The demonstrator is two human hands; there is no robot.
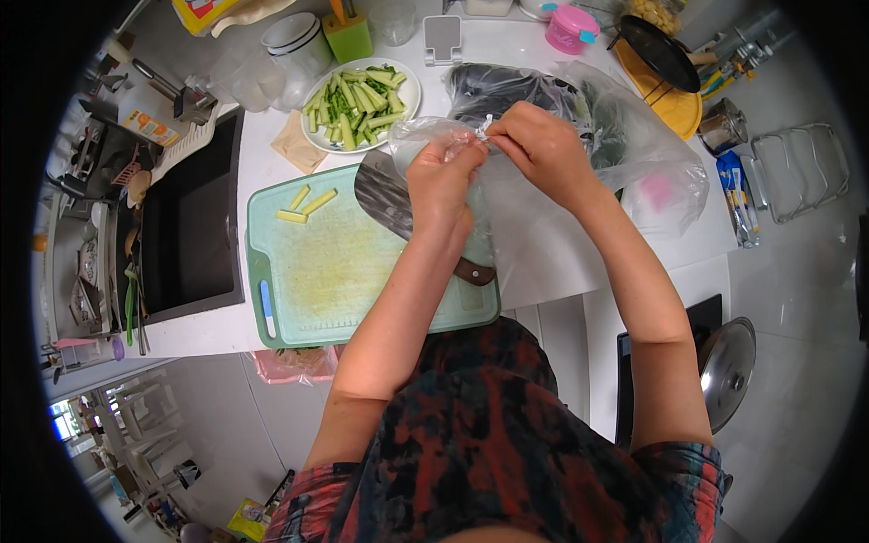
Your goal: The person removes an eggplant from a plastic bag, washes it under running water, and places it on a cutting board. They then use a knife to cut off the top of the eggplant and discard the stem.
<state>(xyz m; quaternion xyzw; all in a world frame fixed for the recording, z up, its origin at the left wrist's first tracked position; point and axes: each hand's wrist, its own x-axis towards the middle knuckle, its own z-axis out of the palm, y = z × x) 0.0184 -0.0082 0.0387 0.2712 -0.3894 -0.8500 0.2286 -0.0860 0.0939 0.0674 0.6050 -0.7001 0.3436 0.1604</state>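
My left hand (441,180) and my right hand (543,149) meet above the counter, both pinching a twisted, knotted part of a clear plastic bag (417,129). Clear film hangs below them over the right side of a pale green cutting board (319,265). On that board lies a cleaver, its dark mottled blade (383,193) partly hidden by my left hand and forearm, its brown handle (474,271) toward me. Three cucumber sticks (318,201) rest at the board's upper left. Beyond it, a white plate (413,85) is heaped with cut cucumber (356,102).
A large clear bag (652,149) with dark contents spreads across the counter at right. Left of the board is a black cooktop (193,224). Behind stand a green knife block (347,35), a grey phone stand (442,41) and a pink lidded container (570,30). A pink bin (292,366) sits below the counter edge.
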